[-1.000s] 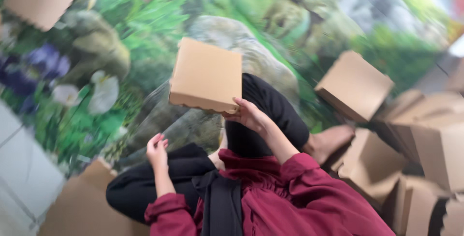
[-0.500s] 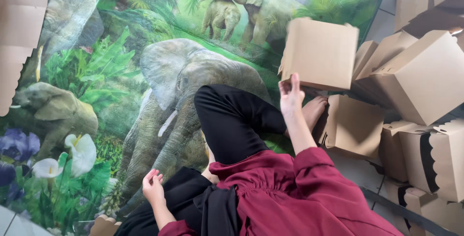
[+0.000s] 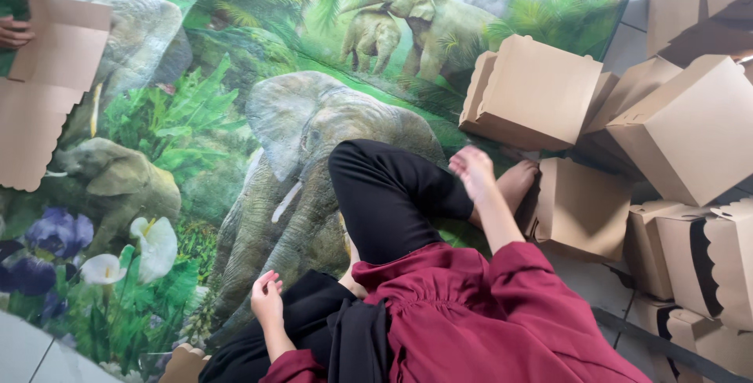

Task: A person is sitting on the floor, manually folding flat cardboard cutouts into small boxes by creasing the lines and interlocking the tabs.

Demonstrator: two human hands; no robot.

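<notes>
Toward two o'clock from the person's bent black-trousered knee, a closed brown cardboard box now sits free at the edge of the elephant-print floor mat, beside the pile of finished boxes. Half a second ago the right hand held that box aloft; now the hand is empty, fingers loosely spread, just below the box and apart from it. So the box has been let go onto the heap. At seven o'clock the left hand rests above the lap, fingers loosely curled, holding nothing. At ten o'clock another person's hands grip a flat, unfolded cardboard sheet.
</notes>
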